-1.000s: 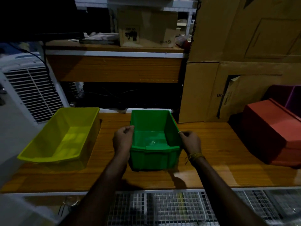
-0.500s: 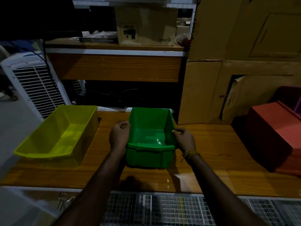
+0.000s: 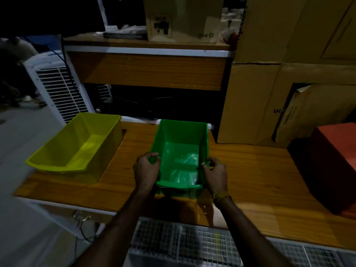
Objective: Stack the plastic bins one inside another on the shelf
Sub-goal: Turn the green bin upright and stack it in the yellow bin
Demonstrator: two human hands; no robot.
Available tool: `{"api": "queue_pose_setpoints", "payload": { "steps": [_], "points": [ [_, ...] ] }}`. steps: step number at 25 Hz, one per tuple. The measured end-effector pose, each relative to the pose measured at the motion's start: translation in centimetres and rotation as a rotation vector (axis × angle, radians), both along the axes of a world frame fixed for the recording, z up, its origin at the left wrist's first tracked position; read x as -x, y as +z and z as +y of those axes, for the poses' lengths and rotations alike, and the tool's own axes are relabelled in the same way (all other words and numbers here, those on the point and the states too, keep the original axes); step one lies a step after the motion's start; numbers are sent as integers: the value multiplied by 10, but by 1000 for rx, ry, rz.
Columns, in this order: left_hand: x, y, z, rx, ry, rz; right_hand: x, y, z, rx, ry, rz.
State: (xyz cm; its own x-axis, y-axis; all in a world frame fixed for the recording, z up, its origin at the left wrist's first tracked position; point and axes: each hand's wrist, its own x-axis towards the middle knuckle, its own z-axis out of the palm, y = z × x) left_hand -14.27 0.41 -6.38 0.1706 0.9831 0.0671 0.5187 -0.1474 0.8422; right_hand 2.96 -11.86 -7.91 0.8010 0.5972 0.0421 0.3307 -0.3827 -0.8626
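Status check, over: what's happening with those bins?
Left hand and right hand grip green plastic bin by its rims. Yellow plastic bin sits empty, left. Path between clear.

Both your forearms are bare, with no sleeves in view. Your right hand (image 3: 215,175) has a pale ring on one finger, and several loops of yellowish thread (image 3: 219,195) circle that wrist. Your left hand (image 3: 146,171) and its wrist carry nothing.
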Motion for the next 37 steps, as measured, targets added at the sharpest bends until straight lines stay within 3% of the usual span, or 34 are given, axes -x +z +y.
{"api": "queue_pose_setpoints", "payload": {
  "steps": [9,23,31,37],
  "points": [
    [7,-1,9,-117,-173,214,22,4,9,30,-45,-20],
    [76,62,83,-207,-194,33,113,62,65,-81,-272,-84],
    [163,131,147,-334,-181,-41,195,138,125,-204,-241,-166],
    [234,163,205,-383,-104,-118,250,155,194,-269,-131,-220]
  ]
}}
